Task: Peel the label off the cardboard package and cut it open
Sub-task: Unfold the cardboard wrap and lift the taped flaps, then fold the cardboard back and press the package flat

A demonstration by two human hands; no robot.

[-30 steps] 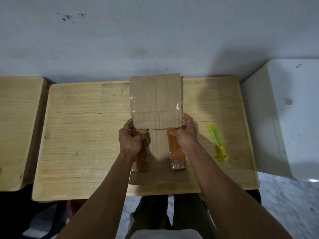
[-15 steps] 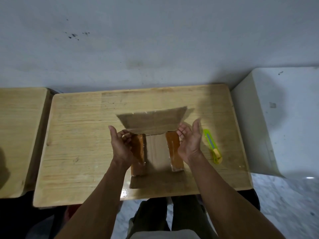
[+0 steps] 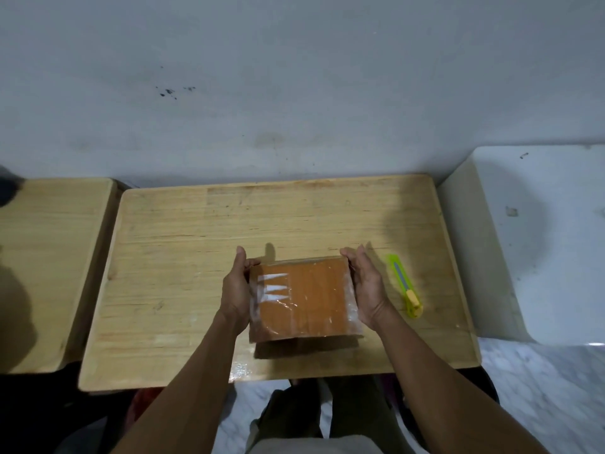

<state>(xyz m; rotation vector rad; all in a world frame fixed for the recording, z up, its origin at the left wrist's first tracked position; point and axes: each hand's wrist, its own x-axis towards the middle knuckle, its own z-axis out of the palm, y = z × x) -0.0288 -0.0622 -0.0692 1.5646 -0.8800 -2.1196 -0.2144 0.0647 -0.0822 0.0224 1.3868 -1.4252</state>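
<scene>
Cardboard package (image 3: 304, 298): centre frame on tabletop (image 3: 183, 257), tape-wrapped, apparently uncut; no label seen on top. Left hand (image 3: 236, 290) and right hand (image 3: 368, 290): fingers straight, pressing its sides. Utility knife (image 3: 405, 290): right, untouched. Cutting likely remains.

The cardboard package (image 3: 302, 298) is wrapped in glossy, wrinkled clear plastic film, the tabletop (image 3: 183, 257) is pale grained wood with a smooth finish, and the cutter (image 3: 404, 290) has a shiny green-yellow plastic body.
</scene>
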